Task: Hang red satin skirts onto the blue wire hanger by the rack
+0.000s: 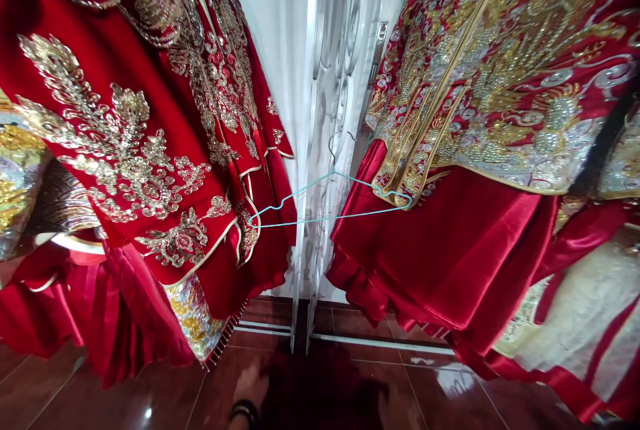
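Note:
Low in the view, my left hand (251,382), with a black band at the wrist, grips one side of a dark red garment (320,390). My right hand (397,409) is on the garment's other side, its fingers curled at the edge. Both hands are dim and somewhat blurred. Above the cloth, a thin light-blue wire hanger (330,220) hangs bare from a white metal rack (303,243). A red jacket with silver beading (165,130) hangs to the left of it. On the right hangs a red jacket with gold embroidery (480,83).
Red satin skirts (450,243) hang beneath the jackets and reach close to the glossy brown tiled floor (165,397). A pale skirt panel (575,310) is at the far right. White curtain cloth (270,23) hangs behind the rack.

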### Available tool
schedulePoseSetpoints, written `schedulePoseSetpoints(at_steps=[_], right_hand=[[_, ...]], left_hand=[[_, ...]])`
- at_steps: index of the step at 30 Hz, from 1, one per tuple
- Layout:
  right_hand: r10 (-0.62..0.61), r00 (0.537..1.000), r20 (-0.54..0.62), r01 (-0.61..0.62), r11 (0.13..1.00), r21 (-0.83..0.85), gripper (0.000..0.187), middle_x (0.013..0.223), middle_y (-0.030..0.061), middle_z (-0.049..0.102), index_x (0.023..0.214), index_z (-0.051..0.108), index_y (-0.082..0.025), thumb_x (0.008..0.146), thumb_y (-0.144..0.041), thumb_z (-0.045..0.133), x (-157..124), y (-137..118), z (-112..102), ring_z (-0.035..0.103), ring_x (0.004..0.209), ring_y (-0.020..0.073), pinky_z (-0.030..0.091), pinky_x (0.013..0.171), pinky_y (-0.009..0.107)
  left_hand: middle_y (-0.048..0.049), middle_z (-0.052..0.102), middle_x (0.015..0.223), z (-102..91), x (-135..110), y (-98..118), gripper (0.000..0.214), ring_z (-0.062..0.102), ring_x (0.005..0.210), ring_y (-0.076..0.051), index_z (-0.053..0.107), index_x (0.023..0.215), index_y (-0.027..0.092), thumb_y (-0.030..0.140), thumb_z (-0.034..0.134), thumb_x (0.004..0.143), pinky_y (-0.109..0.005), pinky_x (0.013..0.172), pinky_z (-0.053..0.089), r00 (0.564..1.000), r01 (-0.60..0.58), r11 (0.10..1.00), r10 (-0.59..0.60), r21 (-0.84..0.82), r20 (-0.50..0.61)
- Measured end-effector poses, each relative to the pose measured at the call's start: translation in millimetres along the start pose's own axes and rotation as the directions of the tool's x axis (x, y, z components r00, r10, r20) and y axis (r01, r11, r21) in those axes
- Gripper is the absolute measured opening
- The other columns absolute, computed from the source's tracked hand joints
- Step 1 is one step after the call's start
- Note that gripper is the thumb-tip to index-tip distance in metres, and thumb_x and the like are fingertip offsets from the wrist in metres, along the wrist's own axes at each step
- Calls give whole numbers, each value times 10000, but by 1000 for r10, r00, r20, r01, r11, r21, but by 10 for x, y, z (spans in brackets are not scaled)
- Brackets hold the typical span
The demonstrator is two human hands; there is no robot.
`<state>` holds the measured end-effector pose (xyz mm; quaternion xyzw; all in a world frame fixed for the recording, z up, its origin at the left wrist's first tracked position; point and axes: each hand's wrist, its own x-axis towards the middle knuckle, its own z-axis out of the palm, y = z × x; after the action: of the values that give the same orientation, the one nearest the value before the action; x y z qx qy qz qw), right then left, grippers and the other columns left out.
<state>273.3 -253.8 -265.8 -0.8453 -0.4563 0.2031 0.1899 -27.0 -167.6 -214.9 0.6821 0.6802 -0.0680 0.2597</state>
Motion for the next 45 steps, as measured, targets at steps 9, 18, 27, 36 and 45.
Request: schedulePoseSetpoints(at_steps=[9, 18, 27, 36, 45], right_hand=[[-268, 656, -706, 259, 958, -124, 327, 862, 63, 618, 1037, 599, -180, 810, -321, 410, 584, -1168, -1766, 556, 843, 205, 388, 623, 270], [-445, 452, -773, 331, 888, -318, 241, 862, 25, 577, 960, 655, -226, 782, -288, 505, 619, -1492, -2108, 516, 710, 111, 250, 443, 204], [-537, 259, -802, 445, 804, -395, 180, 843, 16, 638, 831, 686, -216, 792, -233, 511, 471, -1671, -2185, 555, 760, 120, 367, 530, 201], [-568, 310, -762, 450, 794, -409, 194, 850, 12, 642, 824, 685, -219, 801, -238, 494, 414, -1723, -2246, 557, 764, 115, 365, 509, 190], [-522, 812, -261, 339, 786, -517, 266, 945, 36, 659, 926, 650, -242, 811, -288, 415, 625, -1438, -2362, 614, 695, 164, 384, 521, 243]], left_hand=[[-12, 657, 724, -2151, -80, 691, 403, 611, 646, -168, 501, 1155, 251, 296, 459, 757, -259, 647, 440, 840, -182, 982, 178, 43, -513], [-86, 588, 1041, -2518, -185, 662, 350, 587, 849, -222, 570, 1118, 251, 285, 428, 800, -307, 672, 454, 722, -187, 810, 497, 556, -481], [-90, 540, 1122, -2147, 24, 365, 321, 505, 974, -218, 594, 1075, 269, 188, 408, 827, -355, 782, 419, 483, -541, 374, 872, 753, -87], [-8, 542, 633, -1875, -51, 530, 194, 520, 644, -124, 524, 509, 163, 134, 393, 649, -237, 627, 402, 788, -606, 796, 599, -7, -146], [13, 513, 497, -2003, -162, 715, 159, 470, 523, -122, 537, 492, 154, 289, 490, 562, -239, 554, 364, 897, -438, 541, 207, -718, -391]])
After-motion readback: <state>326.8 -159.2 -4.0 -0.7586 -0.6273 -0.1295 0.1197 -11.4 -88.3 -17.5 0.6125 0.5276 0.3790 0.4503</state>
